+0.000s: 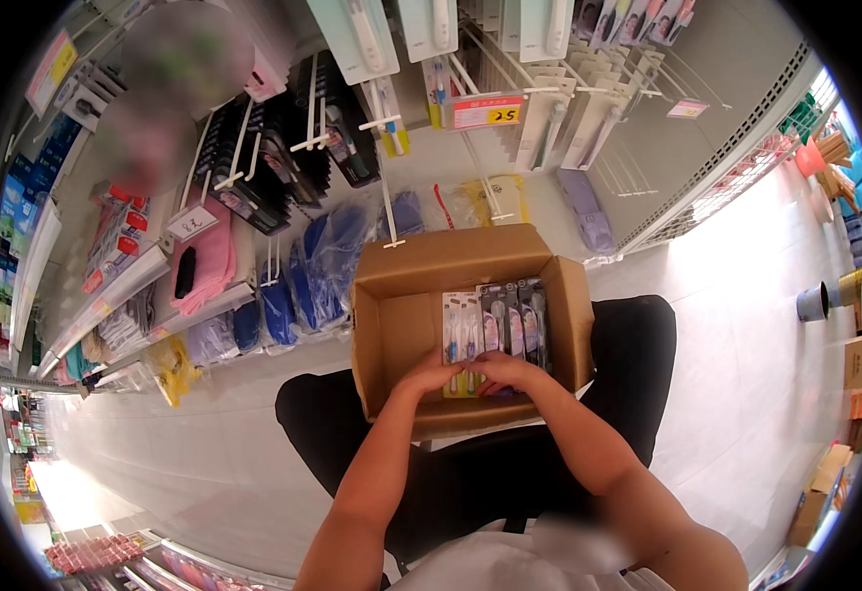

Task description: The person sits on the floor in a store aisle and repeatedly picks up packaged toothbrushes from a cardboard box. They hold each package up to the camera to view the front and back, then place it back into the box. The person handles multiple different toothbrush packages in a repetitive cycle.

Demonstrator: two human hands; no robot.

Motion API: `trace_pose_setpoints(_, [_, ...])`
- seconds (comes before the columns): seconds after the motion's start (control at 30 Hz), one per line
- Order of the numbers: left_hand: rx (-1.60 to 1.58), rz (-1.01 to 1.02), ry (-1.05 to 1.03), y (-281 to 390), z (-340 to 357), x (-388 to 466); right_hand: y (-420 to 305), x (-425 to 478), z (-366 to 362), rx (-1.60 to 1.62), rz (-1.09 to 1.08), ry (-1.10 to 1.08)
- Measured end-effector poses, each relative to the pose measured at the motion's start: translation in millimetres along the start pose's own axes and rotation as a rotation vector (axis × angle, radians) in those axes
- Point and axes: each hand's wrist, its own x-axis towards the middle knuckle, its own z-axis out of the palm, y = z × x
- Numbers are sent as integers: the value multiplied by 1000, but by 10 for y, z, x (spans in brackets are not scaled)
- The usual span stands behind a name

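An open cardboard box (405,318) rests on my lap between my black-trousered knees. Inside, two white-and-yellow toothbrush packs (462,318) stand against darker toothbrush packs (516,318), all gathered in the right part of the box. My left hand (434,371) holds the left side of the white-and-yellow packs. Close beside it, my right hand (503,371) grips these packs near their right edge, and its fingertips are partly hidden. Bare cardboard shows in the left part of the box.
Shelf hooks with hanging toothbrush packs (549,118) jut out above the box; one bare hook (394,242) reaches its back flap. Blue slippers in plastic (327,251) lie on the low shelf. A pink towel (209,258) is left. A grey bucket (813,301) stands right.
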Motion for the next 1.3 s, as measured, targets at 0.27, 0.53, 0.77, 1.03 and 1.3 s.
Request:
trace_pose_setpoints(0.27, [-206, -261, 24, -580, 32, 238, -26, 10, 0, 54, -17, -112])
trace_pose_setpoints(0.53, [-109, -277, -9, -438, 82, 287, -14, 22, -13, -12, -62, -112])
trace_pose_setpoints(0.77, [-540, -311, -94, -241, 229, 493, 155, 313, -108, 105, -110, 50])
trace_pose_setpoints(1.03, [-310, -155, 48, -885, 87, 766, 17, 123, 2, -7, -205, -2])
trace_pose_setpoints(1.3, [-161, 69, 220, -174, 36, 51, -252, -534, -15, -330, -622, 324])
